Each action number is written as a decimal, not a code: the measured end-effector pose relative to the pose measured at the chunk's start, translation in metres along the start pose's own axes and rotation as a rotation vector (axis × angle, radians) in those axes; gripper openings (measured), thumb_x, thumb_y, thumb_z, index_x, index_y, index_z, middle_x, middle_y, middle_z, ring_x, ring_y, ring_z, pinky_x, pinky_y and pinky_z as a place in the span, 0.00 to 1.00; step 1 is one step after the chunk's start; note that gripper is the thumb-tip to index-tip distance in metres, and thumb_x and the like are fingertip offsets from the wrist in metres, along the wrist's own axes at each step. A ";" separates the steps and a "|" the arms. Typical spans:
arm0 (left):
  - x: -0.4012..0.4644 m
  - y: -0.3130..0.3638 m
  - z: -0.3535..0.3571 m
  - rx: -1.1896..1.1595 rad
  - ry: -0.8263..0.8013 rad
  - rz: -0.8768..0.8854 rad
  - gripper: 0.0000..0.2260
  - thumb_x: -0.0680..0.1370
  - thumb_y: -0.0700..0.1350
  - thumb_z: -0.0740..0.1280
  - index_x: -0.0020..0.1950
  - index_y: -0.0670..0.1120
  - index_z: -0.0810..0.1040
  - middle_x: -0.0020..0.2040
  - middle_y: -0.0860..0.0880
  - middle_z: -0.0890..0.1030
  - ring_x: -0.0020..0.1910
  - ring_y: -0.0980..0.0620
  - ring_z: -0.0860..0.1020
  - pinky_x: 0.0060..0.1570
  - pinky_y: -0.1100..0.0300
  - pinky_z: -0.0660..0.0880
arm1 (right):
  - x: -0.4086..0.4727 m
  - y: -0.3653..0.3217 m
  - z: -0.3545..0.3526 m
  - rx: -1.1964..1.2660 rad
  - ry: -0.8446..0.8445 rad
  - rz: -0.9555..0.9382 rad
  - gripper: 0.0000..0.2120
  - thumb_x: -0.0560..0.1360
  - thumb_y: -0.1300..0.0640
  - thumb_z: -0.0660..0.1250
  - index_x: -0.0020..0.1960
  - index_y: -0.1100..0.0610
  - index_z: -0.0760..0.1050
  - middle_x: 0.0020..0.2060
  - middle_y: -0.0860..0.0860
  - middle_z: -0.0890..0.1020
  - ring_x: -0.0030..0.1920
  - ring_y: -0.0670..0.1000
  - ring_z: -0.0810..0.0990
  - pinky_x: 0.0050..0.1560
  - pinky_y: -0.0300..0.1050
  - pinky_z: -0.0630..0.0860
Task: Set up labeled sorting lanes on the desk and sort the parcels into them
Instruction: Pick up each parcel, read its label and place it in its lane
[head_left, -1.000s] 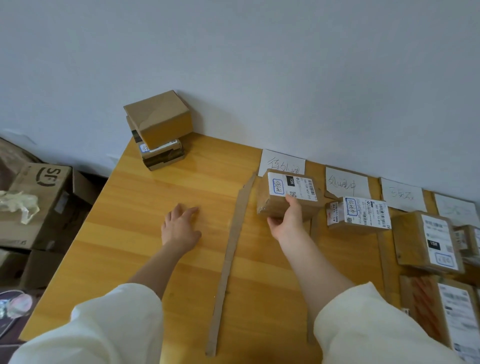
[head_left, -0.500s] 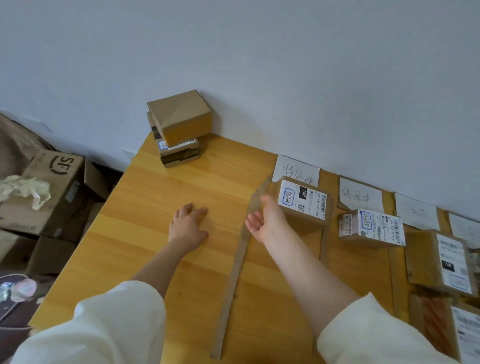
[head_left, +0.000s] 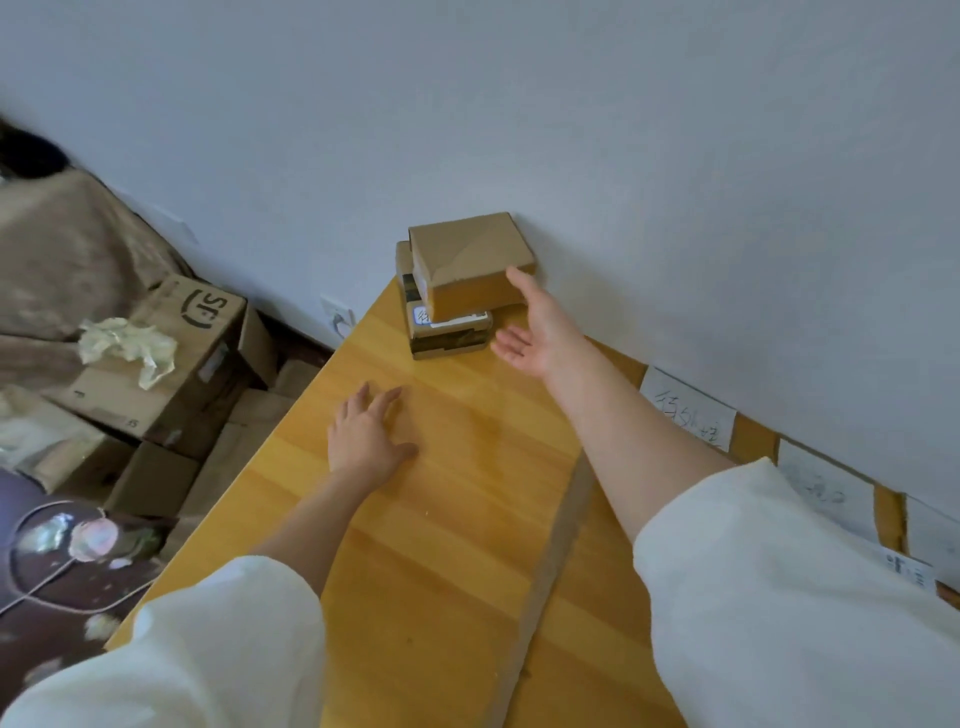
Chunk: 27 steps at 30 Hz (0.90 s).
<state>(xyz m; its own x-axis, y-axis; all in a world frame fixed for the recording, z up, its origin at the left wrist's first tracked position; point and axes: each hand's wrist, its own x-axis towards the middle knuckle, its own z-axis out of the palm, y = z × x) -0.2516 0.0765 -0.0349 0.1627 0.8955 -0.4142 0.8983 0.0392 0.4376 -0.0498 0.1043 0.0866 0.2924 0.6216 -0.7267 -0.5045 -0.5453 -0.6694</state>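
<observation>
A stack of brown parcels stands at the desk's far left corner against the wall. Its top box (head_left: 467, 260) is plain cardboard; the lower parcel (head_left: 449, 332) shows a white label. My right hand (head_left: 535, 327) is stretched out, palm open, just right of the stack, fingertips at the top box's right edge. My left hand (head_left: 366, 436) rests flat on the wooden desk (head_left: 457, 519), fingers spread. A cardboard strip (head_left: 550, 582) lies lengthwise as a lane divider. White handwritten lane labels (head_left: 688, 415) sit along the wall at right.
Off the desk's left edge, an SF cardboard box (head_left: 171, 358) with crumpled paper (head_left: 130, 348) on it tops a pile of several boxes on the floor. A wall socket (head_left: 337, 317) sits near the desk corner. A brown blanket (head_left: 67, 260) lies at far left.
My right hand let go of the labelled parcel in the first lane and swung left to the corner stack. The view turned left, so the sorted parcels left the frame. My left hand stayed put.
</observation>
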 end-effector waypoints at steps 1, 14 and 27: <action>0.003 -0.002 0.001 0.014 -0.014 -0.007 0.38 0.69 0.53 0.75 0.75 0.60 0.60 0.78 0.49 0.54 0.76 0.44 0.54 0.73 0.46 0.56 | 0.006 -0.003 0.005 -0.010 -0.009 -0.003 0.37 0.72 0.43 0.71 0.75 0.53 0.60 0.68 0.59 0.70 0.66 0.58 0.72 0.66 0.55 0.72; 0.013 -0.015 0.004 0.030 0.061 0.006 0.39 0.62 0.57 0.78 0.70 0.62 0.67 0.74 0.52 0.59 0.73 0.46 0.56 0.71 0.48 0.57 | 0.032 -0.006 0.023 0.068 0.036 0.004 0.29 0.74 0.42 0.69 0.68 0.53 0.66 0.47 0.52 0.77 0.44 0.50 0.75 0.54 0.49 0.67; 0.000 -0.013 0.009 0.065 0.027 0.018 0.36 0.68 0.58 0.74 0.73 0.59 0.64 0.76 0.50 0.58 0.74 0.45 0.56 0.72 0.48 0.57 | -0.021 0.029 -0.035 0.283 0.065 0.000 0.31 0.68 0.41 0.73 0.65 0.55 0.70 0.54 0.56 0.78 0.51 0.52 0.77 0.49 0.46 0.75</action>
<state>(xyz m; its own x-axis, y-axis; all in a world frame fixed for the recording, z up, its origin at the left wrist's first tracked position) -0.2598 0.0718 -0.0474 0.1686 0.9077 -0.3843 0.9201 -0.0052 0.3916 -0.0421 0.0558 0.0770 0.3391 0.5792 -0.7413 -0.7083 -0.3614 -0.6064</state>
